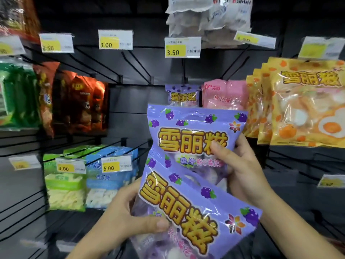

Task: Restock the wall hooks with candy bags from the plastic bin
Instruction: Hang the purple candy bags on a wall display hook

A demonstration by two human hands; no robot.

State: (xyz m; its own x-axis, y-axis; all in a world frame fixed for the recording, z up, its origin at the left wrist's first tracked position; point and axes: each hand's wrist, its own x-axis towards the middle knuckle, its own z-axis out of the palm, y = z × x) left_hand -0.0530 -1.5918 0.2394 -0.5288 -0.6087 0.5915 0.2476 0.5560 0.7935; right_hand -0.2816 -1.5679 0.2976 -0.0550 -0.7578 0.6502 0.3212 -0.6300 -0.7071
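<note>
I hold two purple grape candy bags in front of the black hook wall. My right hand grips the upper purple bag by its right side, thumb across the front. My left hand pinches the lower purple bag, which is tilted and overlaps the upper one. Behind them one more purple bag hangs on a hook under the 3.50 price tag. The plastic bin is out of view.
Pink bags and orange bags hang to the right. Red-brown bags and green bags hang at left, green and blue bags lower down. Bare hooks stick out at centre left. White bags hang overhead.
</note>
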